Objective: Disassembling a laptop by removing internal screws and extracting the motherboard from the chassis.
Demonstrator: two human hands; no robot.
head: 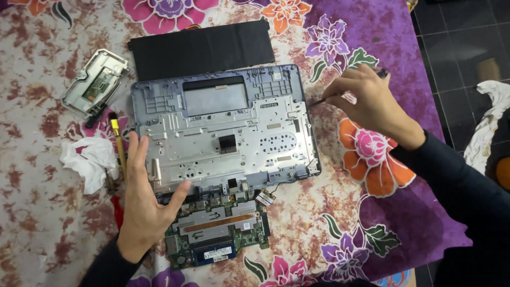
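An opened grey laptop base lies upside down on a flowered cloth, its metal inner plate showing. A green circuit board with a copper heat pipe sits partly out at the base's near edge. My left hand rests open at the base's near left corner, thumb touching the edge by the board. My right hand hovers off the base's right side, shut on a thin dark tool whose tip points at the base's right edge.
A flat black battery pack lies behind the base. A metal drive bracket sits at the left, with a yellow-handled screwdriver and crumpled white tissue nearby. Dark tiled floor and a white rag are at right.
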